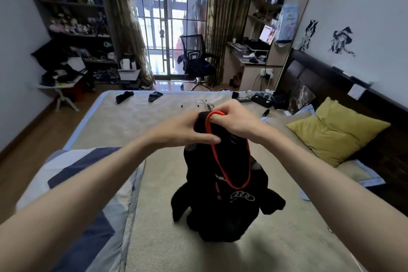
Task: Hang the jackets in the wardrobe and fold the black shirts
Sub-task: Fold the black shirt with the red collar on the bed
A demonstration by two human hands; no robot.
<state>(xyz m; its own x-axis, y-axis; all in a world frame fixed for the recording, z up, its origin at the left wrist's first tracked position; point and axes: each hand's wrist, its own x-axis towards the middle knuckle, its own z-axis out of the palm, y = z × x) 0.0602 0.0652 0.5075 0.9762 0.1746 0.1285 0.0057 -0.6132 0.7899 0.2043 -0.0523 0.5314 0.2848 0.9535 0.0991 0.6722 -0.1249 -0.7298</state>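
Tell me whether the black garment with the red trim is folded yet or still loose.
Not folded. Both hands, left hand and right hand, hold the black garment up by its top; its lower part lies crumpled on the bed.

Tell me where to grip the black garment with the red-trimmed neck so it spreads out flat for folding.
Take the black garment at its shoulders, on either side of the red neck trim, coming from above. The left hand and right hand now bunch it at the collar, so the body hangs crumpled onto the bed mat; wider grips would probably let it drop open.
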